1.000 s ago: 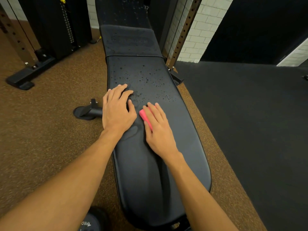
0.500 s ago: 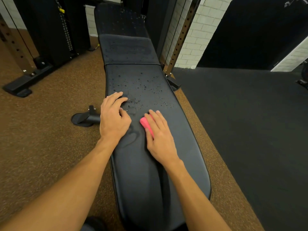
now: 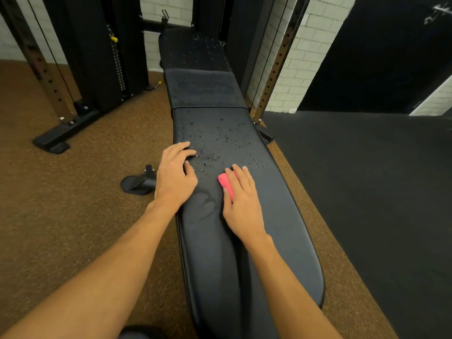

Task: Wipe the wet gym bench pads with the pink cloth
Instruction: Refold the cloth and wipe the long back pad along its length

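The bare left hand (image 3: 175,176) lies flat and empty, fingers spread, on the left edge of the long black padded bench seat (image 3: 274,241). Mid-pad, the right hand (image 3: 241,199) presses palm-down on a folded pink cloth (image 3: 225,183), hiding most of it. Water droplets (image 3: 227,138) bead beyond the fingertips.

Bench pad (image 3: 220,133) lies open toward twelve o'clock; rack upright (image 3: 271,77) crowds one o'clock, bench foot (image 3: 138,183) nine.
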Motion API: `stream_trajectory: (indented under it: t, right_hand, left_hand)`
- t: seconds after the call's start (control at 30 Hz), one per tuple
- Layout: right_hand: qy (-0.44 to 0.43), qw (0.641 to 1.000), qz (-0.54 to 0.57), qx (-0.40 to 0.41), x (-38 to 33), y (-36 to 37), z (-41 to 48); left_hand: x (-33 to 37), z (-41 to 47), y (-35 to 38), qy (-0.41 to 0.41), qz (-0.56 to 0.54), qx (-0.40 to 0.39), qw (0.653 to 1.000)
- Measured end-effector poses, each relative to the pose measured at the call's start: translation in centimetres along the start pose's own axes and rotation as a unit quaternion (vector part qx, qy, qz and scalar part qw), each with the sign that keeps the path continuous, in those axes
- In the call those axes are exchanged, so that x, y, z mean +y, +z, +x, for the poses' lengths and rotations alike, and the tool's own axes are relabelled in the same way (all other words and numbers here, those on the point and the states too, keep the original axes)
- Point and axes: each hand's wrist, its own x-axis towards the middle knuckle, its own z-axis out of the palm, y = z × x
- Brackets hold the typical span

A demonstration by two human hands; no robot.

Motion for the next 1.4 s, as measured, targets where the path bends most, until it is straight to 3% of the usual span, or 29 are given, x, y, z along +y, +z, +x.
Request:
stream_trajectory:
  t: [0.1, 0.33, 0.53, 0.67, 0.8, 1.0, 1.17, 1.23, 1.4]
  right_hand:
    - [0.023, 1.0, -0.006, 0.012, -2.3, 1.3, 1.7]
    - [-0.145, 0.988, 0.007, -0.056, -1.7, 0.0, -2.5]
    - [0.002, 1.0, 0.005, 0.007, -2.8, 2.0, 1.0]
    - [-0.099, 0.994, 0.007, -0.047, -5.0, 2.3, -0.2]
    - [-0.202, 0.975, 0.012, -0.097, -2.7, -0.1, -3.0]
    - [-0.056, 0.998, 0.015, -0.031, -4.3, 1.8, 0.3]
    - [-0.183, 0.98, 0.008, -0.083, -5.3, 1.6, -2.1]
    - [-0.184, 0.98, 0.013, -0.078, -3.9, 0.9, -2.3]
    - [-0.024, 0.999, 0.003, -0.022, -4.7, 3.0, 1.9]
  left_hand:
    - [-0.6, 0.7, -1.0, -0.033, 0.02, 0.01, 0.999]
    - [-1.8, -0.3, -0.6, -0.05, -0.024, -0.005, 0.998]
    - [-2.3, -0.4, -0.1, -0.055, -0.048, 0.009, 0.997]
    - [-2.8, -0.1, -0.4, -0.036, -0.067, 0.01, 0.997]
    - [-3.0, 0.3, -0.9, -0.041, -0.08, 0.004, 0.996]
    - [-2.7, 0.9, -2.3, -0.082, -0.11, -0.037, 0.99]
    - [-2.9, 1.5, -2.6, -0.11, -0.108, -0.066, 0.986]
    - [-2.8, 1.7, -2.7, -0.127, -0.127, -0.064, 0.982]
    - [-2.5, 2.1, -2.8, -0.161, -0.158, -0.062, 0.972]
